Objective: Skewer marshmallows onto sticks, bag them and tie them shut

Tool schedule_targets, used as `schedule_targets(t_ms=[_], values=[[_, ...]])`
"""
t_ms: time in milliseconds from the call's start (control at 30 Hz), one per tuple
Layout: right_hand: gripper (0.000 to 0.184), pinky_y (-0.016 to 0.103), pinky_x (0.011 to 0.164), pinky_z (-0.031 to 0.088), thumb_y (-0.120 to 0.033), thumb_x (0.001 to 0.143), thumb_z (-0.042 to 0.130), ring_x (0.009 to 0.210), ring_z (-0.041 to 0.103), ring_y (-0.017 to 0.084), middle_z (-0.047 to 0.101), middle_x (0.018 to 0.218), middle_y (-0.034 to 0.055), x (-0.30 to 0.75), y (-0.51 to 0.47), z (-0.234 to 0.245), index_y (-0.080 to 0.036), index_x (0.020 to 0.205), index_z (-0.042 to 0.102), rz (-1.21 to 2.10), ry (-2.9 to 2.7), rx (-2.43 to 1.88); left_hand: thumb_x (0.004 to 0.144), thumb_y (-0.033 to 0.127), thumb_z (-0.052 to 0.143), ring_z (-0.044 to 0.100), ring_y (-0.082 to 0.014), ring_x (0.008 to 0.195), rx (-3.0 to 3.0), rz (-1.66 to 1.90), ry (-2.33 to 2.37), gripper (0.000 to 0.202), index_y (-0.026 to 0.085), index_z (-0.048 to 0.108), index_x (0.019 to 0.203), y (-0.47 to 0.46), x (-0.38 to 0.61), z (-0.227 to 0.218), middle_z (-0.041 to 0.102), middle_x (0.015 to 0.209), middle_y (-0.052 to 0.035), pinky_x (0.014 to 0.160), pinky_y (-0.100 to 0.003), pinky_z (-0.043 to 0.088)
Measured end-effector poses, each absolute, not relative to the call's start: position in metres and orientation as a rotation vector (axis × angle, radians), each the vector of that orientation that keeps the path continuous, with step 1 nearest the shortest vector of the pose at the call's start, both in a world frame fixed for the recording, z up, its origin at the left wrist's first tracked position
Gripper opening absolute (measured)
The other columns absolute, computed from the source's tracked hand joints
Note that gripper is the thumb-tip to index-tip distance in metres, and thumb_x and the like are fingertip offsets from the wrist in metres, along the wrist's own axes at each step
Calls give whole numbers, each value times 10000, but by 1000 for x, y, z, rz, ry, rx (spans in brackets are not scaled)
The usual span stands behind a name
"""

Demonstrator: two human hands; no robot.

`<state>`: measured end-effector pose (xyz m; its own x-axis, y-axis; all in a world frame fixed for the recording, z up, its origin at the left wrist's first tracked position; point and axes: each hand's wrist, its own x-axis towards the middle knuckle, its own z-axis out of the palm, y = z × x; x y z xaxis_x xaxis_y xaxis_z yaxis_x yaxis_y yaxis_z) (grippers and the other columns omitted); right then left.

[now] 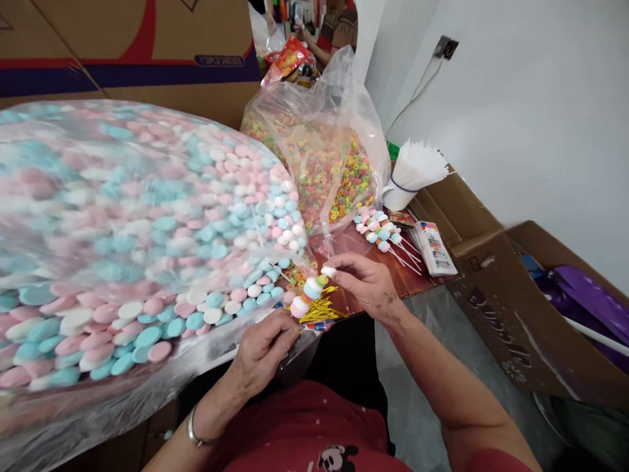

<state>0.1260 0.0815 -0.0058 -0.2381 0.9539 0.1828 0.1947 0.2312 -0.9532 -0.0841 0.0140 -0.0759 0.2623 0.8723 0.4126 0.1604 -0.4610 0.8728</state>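
My left hand (263, 351) is closed round the lower end of a candy skewer (308, 293), a white stick threaded with pink, white, blue and green sweets. My right hand (362, 282) pinches a white sweet (328, 271) at the skewer's top end. A huge clear bag of pink, blue and white disc sweets (122, 242) lies to the left, touching my left hand. Under the skewer lies a bundle of yellow twist ties (319, 309).
A clear bag of coloured ring cereal (324, 170) stands behind. Finished skewers (386, 233) lie on the red-brown table (407, 278) beside a white cup of sticks (410, 174). Cardboard boxes stand at right (496, 308) and behind (147, 46). Another person (334, 29) sits far back.
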Motion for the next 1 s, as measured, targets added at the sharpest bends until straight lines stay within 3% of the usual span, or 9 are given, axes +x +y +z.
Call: schedule_targets(t_ms=[200,333,533,767,1000], values=[[153,239,717,540,-286,779,723,777,640,121,709,851,5,123,84,-13,-192,900,720,1137,-1586,-1062,946,183,496,504,-105,605,1792,1199,960,224,173,559,731,12,-85,-76,550,660,11,568,-193,401],[144,257,767,547,-286,811,689,840,655,135,722,916,14,125,84,-15,-202,922,728,1166,-1613,-1055,948,206,497,494,-106,603,1781,1172,997,224,173,568,738,11,-86,-79,547,661,12,564,-200,389],[110,311,879,525,-218,852,659,921,657,158,726,937,36,129,87,-14,-227,915,748,950,-1866,-877,961,239,479,474,-107,600,1747,1129,1029,252,173,561,732,8,-85,-80,521,658,14,562,-208,378],[93,259,755,537,-231,852,682,801,654,129,708,866,25,129,91,-21,-220,916,748,1004,-1927,-777,956,203,486,485,-102,600,1804,1185,998,226,178,562,745,6,-86,-85,537,674,23,612,-213,400],[132,245,700,533,-298,865,669,750,654,131,701,815,37,127,87,-29,-191,877,745,1039,-1995,-782,938,151,500,490,-100,601,1852,1206,1002,198,178,566,754,7,-89,-91,550,681,24,569,-192,391]])
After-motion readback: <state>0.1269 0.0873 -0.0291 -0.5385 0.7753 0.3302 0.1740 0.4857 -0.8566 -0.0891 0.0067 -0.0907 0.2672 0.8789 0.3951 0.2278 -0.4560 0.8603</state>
